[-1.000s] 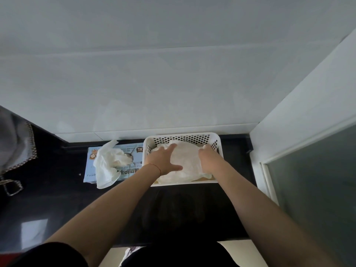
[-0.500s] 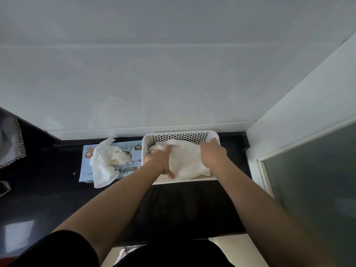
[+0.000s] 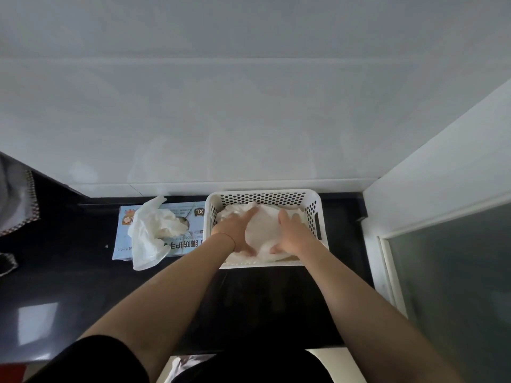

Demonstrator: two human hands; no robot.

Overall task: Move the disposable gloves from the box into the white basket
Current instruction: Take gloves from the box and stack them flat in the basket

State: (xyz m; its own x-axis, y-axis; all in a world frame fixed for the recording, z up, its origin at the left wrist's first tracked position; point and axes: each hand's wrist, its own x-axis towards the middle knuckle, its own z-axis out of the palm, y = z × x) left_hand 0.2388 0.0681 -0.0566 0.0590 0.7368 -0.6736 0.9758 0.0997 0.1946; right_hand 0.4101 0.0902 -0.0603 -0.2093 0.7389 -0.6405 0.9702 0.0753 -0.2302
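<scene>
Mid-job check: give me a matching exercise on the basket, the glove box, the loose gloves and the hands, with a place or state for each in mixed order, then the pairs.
Column one:
1. white basket
2. glove box
3. loose gloves
4. left hand and right hand

Column two:
A. draped over the box top, hanging past its near edge
B. lying flat on the dark counter, left of the basket
C. pressing flat on the pile of gloves in the basket
D. against the wall, perforated sides, holding gloves

Pairs: 1-D, 2-B, 3-A, 4-C
</scene>
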